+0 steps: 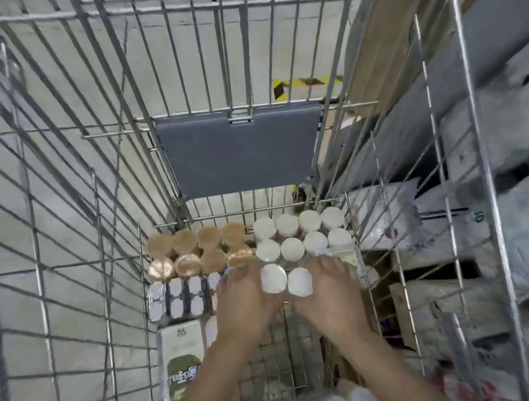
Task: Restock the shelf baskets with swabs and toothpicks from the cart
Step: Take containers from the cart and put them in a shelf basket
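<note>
Wire-mesh steel cart [67, 252], base level: left hand [246, 302] and right hand [331, 290] each curl round one white-topped round swab tub [273, 278], [299, 282] beside standing rows; risk: one-handed grip slips, tub toppling neighbours.

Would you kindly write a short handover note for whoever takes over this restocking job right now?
Left hand grips one white-topped round swab tub; right hand grips another, both low inside the wire cart.
Eight more white-topped tubs stand in two rows beyond the hands; brown-topped round toothpick tubs stand to their left.
Done: two tubs picked up.
Left: carry them to the shelf baskets, not in view, then the rest.
</note>
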Available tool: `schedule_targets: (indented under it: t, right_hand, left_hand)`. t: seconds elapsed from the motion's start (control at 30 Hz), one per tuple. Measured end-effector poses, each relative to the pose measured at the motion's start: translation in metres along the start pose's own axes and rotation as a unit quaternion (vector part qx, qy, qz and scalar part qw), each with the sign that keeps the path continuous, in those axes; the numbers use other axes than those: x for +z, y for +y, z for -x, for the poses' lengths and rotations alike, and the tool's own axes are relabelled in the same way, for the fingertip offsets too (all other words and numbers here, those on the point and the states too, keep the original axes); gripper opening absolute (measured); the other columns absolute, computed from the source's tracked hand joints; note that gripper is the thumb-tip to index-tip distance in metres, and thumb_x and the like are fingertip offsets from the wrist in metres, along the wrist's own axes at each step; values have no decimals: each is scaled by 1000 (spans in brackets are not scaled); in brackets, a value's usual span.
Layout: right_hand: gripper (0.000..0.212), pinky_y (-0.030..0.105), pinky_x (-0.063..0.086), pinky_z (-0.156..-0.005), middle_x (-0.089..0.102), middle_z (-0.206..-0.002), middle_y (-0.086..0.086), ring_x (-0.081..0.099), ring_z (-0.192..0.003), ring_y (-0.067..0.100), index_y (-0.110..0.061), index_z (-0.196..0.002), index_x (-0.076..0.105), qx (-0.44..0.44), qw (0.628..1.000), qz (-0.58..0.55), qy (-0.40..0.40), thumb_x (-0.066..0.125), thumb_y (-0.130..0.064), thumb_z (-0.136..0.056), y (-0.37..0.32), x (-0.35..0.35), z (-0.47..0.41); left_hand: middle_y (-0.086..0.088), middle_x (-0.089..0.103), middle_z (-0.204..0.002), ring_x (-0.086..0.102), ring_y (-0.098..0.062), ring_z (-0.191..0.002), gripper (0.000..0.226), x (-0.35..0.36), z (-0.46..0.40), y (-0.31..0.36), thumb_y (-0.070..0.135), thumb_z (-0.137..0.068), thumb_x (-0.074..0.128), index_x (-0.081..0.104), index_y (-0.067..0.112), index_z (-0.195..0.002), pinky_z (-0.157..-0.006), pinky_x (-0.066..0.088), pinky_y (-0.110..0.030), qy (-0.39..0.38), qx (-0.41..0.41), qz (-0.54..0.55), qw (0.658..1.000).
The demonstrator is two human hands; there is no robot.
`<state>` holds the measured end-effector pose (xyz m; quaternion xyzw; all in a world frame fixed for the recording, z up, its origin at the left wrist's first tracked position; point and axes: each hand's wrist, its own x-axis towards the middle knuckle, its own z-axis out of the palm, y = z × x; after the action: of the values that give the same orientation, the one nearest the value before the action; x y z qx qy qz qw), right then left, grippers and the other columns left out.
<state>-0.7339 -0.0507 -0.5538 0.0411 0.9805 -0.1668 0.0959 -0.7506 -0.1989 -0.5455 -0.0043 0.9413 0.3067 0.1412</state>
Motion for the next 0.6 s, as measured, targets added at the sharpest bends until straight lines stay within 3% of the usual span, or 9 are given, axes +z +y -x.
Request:
schedule_targets:
  t: [0.1, 0.2, 0.4, 0.6]
  right_hand:
    - [45, 35, 32, -91, 56, -109, 0, 49, -108, 22, -21, -108, 63, -24, 998, 56, 7, 72, -40, -68, 7, 7, -9]
    - [50, 35, 26, -84, 58, -105, 1, 51, -102, 22, -22, -96, 68, -33, 992, 122, 25, 78, -48, -55, 10, 14, -17]
    - [60, 40, 29, -92, 60, -107, 8, 54, -104, 27, -15, -86, 70, -36, 990, 138, 19, 86, -49, -40, 17, 32, -32]
    - [65, 40, 29, -92, 63, -101, 9, 60, -97, 28, -11, -83, 72, -41, 987, 153, 7, 88, -54, -38, 21, 44, -38]
  left_hand:
    - [-2, 66, -106, 59, -25, -100, 42, 6, -13, -3, 43, -76, 68, 61, 18, -109, -76, 42, -32, -6, 7, -39, 999]
    - [-1, 65, -107, 58, -24, -101, 40, 14, -21, -10, 46, -79, 63, 60, 19, -107, -75, 39, -31, -13, 7, -76, 997]
    - [0, 60, -117, 49, -22, -115, 38, 34, -29, -15, 44, -84, 56, 52, 21, -114, -85, 34, -34, -54, 17, -143, 988]
    - [-2, 45, -135, 34, -24, -129, 54, 45, -35, -20, 44, -84, 59, 44, 20, -130, -98, 27, -37, -67, 39, -246, 966]
